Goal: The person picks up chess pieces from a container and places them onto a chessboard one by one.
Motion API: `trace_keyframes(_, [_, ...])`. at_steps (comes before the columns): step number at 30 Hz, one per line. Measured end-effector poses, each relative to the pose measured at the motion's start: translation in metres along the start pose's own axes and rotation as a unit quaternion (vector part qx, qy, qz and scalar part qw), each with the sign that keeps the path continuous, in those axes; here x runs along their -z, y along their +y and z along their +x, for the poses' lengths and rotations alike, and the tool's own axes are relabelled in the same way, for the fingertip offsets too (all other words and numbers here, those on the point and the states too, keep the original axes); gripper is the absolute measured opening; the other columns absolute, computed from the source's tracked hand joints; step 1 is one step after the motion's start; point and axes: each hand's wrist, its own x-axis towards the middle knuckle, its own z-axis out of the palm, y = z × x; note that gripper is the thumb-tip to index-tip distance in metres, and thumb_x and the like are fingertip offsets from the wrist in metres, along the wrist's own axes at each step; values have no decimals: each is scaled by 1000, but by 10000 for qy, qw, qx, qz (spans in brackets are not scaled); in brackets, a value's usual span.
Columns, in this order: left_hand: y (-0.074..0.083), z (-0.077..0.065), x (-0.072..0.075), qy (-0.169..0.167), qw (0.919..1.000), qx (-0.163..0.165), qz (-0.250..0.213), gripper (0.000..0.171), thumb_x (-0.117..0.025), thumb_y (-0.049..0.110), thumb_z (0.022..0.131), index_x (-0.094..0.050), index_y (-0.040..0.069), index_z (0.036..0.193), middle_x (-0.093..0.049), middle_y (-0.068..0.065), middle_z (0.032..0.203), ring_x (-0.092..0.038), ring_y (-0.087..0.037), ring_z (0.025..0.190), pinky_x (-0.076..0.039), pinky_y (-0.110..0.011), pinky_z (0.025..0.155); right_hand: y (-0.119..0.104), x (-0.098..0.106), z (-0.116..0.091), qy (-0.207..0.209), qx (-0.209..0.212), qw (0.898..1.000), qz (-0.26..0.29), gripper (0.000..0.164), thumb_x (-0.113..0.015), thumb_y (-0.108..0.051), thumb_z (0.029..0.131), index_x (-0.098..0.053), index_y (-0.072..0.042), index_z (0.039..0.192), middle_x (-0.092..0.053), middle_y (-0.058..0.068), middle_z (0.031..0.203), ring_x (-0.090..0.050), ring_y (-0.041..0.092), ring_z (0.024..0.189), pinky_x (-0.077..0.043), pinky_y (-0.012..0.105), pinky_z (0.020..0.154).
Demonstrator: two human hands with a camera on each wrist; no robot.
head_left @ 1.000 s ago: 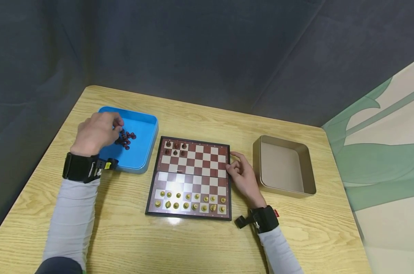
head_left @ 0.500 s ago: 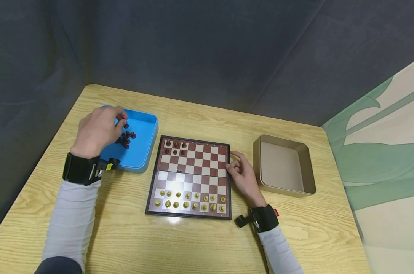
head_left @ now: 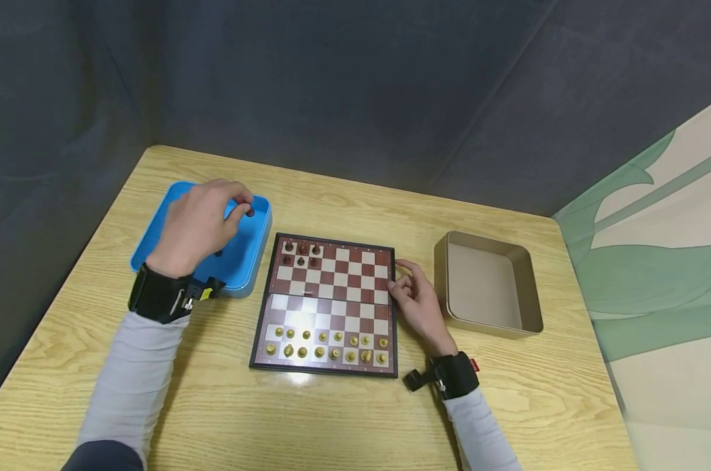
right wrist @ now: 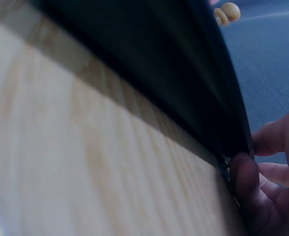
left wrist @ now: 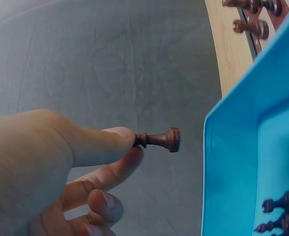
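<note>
My left hand (head_left: pixel 199 226) is over the blue tray (head_left: pixel 265 229) in the head view. In the left wrist view its thumb and index finger pinch a dark brown chess piece (left wrist: pixel 160 140) near the top, base pointing outward; the fingers hide the head. More dark pieces (left wrist: pixel 282 202) lie in the tray. The chessboard (head_left: pixel 343 284) has several dark pieces (head_left: pixel 303 249) standing in its far left corner and two rows of gold pieces (head_left: pixel 320 352) along the near side. My right hand (head_left: pixel 421 309) holds the board's right edge with thumb and finger, fingers bent.
To the right of my right hand stands a gold-coloured open tin (head_left: pixel 485 288). Everything is on a wooden table (head_left: pixel 225 405). A dark curtain (head_left: pixel 331 98) hangs behind the far edge.
My left hand has picked a dark chess piece out of the tray and moved right with it, now near the tray's far right side. The right hand and the board have stayed put.
</note>
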Motion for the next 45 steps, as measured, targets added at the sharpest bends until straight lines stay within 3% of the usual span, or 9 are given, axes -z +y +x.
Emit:
trace_keyframes(11, [19, 5, -9, 204, 9987, -469, -88, 17, -58, 27, 82, -63, 19, 97, -57, 5, 92, -53, -15, 75, -41, -30, 49, 0, 0, -2, 9, 23, 10000, 34, 43, -53, -4, 85, -39, -6, 125, -54, 19, 72, -45, 17, 53, -36, 22, 49])
trace_keyframes(24, [43, 12, -26, 176, 9942, -1064, 1, 14, -57, 28, 83, -62, 22, 95, -56, 6, 91, -49, -12, 73, -39, -27, 47, 2, 1, -3, -89, 93, 9998, 118, 43, -52, -3, 85, -38, -4, 126, -53, 20, 72, -44, 18, 52, -35, 24, 47])
trace_keyframes(45, [67, 17, -58, -200, 9871, -1585, 52, 13, -55, 26, 85, -62, 22, 95, -56, 7, 91, -47, -13, 76, -41, -29, 58, -2, 2, -5, 10, 0, 10000, 90, 43, -53, -5, 85, -39, -6, 125, -54, 19, 71, -46, 21, 53, -36, 23, 50])
